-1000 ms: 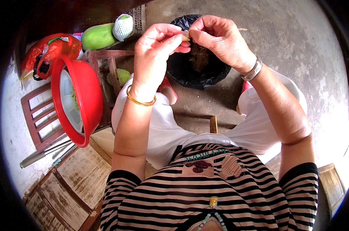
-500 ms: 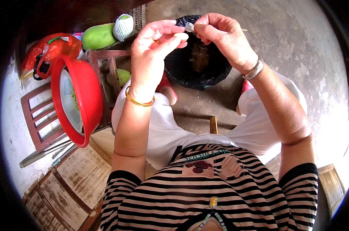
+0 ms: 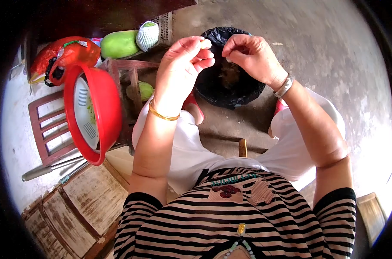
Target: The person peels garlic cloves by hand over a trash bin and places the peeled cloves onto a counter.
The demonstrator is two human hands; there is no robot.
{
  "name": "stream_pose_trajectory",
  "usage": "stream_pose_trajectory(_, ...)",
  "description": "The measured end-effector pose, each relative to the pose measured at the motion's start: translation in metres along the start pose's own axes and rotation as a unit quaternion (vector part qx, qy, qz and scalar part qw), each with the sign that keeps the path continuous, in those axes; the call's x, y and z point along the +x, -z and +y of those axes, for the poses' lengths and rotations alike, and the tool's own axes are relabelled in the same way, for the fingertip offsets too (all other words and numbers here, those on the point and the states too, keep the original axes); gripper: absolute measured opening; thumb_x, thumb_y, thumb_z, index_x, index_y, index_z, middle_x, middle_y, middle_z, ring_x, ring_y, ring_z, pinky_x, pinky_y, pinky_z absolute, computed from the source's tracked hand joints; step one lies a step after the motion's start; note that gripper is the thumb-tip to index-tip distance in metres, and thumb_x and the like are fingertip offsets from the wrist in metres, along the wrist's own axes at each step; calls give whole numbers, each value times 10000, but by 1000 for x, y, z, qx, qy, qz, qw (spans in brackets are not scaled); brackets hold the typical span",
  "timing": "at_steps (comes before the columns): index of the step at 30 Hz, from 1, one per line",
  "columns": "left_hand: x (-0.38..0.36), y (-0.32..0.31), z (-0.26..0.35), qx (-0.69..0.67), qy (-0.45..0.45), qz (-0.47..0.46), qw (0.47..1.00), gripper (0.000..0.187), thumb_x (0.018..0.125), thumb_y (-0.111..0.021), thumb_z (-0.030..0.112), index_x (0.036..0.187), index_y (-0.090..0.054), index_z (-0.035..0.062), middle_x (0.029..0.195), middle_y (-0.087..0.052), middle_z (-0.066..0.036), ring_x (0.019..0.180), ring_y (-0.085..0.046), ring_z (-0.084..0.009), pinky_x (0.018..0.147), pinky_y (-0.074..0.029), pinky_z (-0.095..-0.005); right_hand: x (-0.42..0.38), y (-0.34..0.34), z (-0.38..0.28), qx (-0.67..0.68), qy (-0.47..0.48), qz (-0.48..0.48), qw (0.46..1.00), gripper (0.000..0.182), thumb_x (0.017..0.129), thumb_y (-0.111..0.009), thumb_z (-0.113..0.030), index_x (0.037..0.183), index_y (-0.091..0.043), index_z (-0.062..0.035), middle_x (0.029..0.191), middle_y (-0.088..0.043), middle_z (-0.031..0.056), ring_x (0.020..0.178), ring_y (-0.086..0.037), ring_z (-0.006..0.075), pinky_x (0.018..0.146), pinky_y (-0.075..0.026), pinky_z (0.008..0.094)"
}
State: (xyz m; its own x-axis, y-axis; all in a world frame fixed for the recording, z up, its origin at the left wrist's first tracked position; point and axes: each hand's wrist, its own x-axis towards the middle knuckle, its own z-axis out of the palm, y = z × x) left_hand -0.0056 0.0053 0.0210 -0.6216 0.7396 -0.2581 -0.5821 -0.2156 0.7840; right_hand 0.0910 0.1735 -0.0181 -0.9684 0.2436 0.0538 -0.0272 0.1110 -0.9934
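Above a bin lined with a black plastic bag [image 3: 243, 97], both my hands are raised, a little apart. My left hand [image 3: 183, 58], with a gold bangle at the wrist, pinches a small pale piece [image 3: 206, 43] that looks like a garlic clove. My right hand [image 3: 254, 56], wearing a silver bracelet, is closed at the fingertips. A bit of whitish papery peel [image 3: 228, 59] shows faintly beneath them. Brownish scraps [image 3: 228, 74] lie down in the bin.
To the left, a red basin [image 3: 107, 114] leans with a white strainer [image 3: 81, 112] and green pieces inside. Behind it are a red plastic bag [image 3: 81, 54], a long green gourd [image 3: 118, 44] and a net-wrapped fruit [image 3: 147, 36]. A wooden chair [image 3: 39, 125] stands nearby.
My hands have moved apart and slightly downward. My right hand has drawn the whitish peel away from the left fingers and lowered it over the bin. The view has shifted slightly.
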Motion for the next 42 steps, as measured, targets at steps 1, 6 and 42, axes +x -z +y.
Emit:
stream_pose_trajectory(1,0,2,-1,22,3,-2,1000,183,920,-506,146,1026,-586,19,954,-620,-87,805,-599,-152,729,-517,-283,0,-1,-1,10,0,-5,1000,70,763,-574,-50,809,-619,-22,691,-604,7,664,-556,56,638,-465,220)
stream_pose_trajectory(6,-1,2,1,55,11,30,998,215,918,-521,201,1017,-597,26,927,-625,-56,781,-586,-127,668,-499,-250,-2,-4,-11,74,-23,-12,997,89,815,-593,-90,837,-624,-10,735,-625,18,682,-561,59,666,-477,220)
stream_pose_trajectory(42,2,-39,-22,235,-179,62,953,68,846,-618,62,878,-591,8,784,-617,-53,672,-581,-102,623,-509,-229,-8,-7,-11,200,22,56,978,135,848,-613,-130,808,-607,-1,723,-588,-20,670,-506,54,625,-426,206)
